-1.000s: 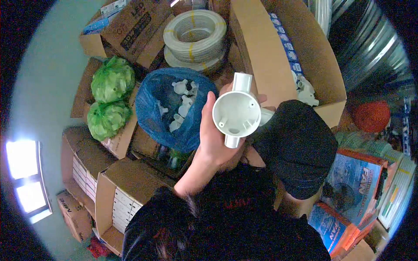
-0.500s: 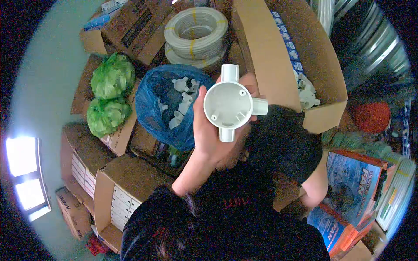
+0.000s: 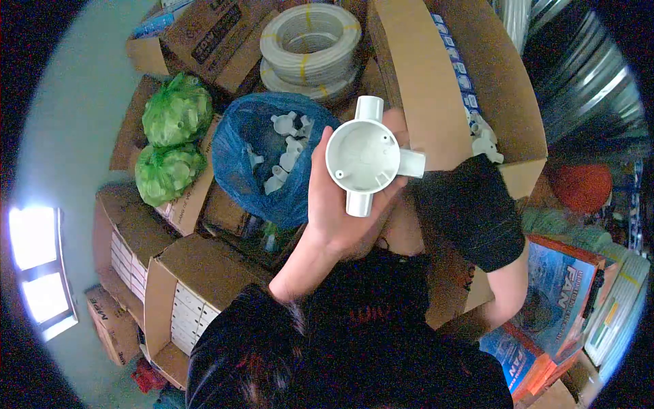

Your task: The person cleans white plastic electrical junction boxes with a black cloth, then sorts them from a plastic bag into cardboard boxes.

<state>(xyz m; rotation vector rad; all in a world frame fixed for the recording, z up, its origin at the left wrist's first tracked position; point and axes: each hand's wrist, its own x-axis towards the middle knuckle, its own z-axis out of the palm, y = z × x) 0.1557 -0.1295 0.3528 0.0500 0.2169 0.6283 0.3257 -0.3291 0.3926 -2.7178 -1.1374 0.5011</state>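
A white round junction box (image 3: 362, 157) with several short pipe stubs, its open face towards the camera, is held up by my left hand (image 3: 328, 204). The thumb lies along its left rim and the fingers wrap behind it. Just left of it, a blue plastic bag (image 3: 235, 178) stands open with several white fittings (image 3: 291, 155) inside. A bent bare limb (image 3: 509, 286) shows beside black cloth (image 3: 470, 211) at the right; no hand can be seen on it. My right hand is not visible.
Two green bags of fittings (image 3: 178, 112) lie at the left. Behind are coils of pale tubing (image 3: 310, 58). A large open carton (image 3: 426, 88) stands to the right, above fan boxes (image 3: 562, 293). Cartons of white boxes (image 3: 218, 262) sit at the lower left.
My left hand and the junction box have shifted slightly right and up in view, with the box tilted a little. The black cloth and bare limb have shifted right.
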